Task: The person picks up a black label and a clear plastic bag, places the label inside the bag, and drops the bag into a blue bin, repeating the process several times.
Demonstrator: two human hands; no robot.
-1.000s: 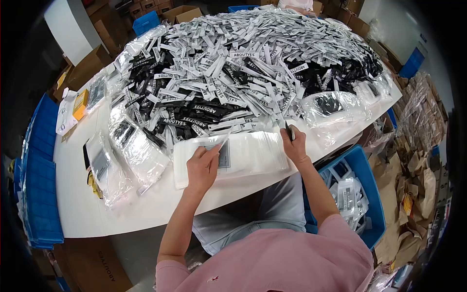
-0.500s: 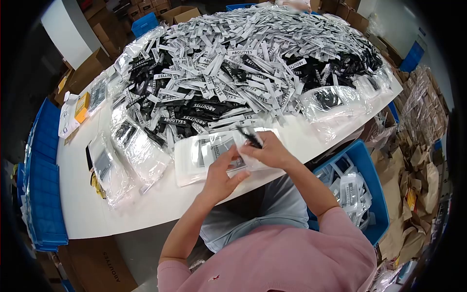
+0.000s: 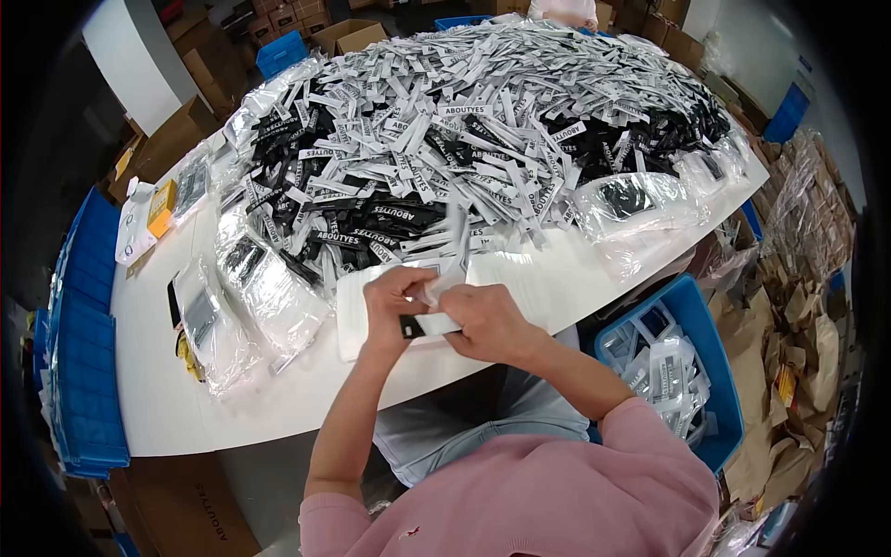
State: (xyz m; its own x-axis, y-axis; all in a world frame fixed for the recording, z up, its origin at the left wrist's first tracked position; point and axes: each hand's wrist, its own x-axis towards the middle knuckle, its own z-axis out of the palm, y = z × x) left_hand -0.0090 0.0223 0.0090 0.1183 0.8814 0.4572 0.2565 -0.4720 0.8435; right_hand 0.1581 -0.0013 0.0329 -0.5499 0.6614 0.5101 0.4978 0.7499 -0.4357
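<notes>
My hands meet over a stack of clear-fronted plastic bags (image 3: 506, 269) at the table's near edge. My left hand (image 3: 388, 304) is closed, fingers bent around a crumpled clear plastic bag (image 3: 434, 290). From the other side my right hand (image 3: 487, 317) grips the same bag, its thumb and fingers pressed together. A white strip with a black end (image 3: 429, 325) shows below the fingers, between the two hands. Above them a pale, blurred strip (image 3: 459, 234) sticks up toward the pile. My fingers hide most of what is inside the bag.
A big heap of black and white strip packets (image 3: 445, 139) covers the table (image 3: 213, 422). Bundles of clear bags (image 3: 209, 320) lie to the left, others (image 3: 626, 200) to the right. A blue bin (image 3: 729, 408) with filled bags stands right. A person (image 3: 566, 11) is across.
Both hands have drawn together and lifted a clear bag off the stack. The black packet that stuck up from my right hand no longer shows there; a black-ended strip is now between the hands.
</notes>
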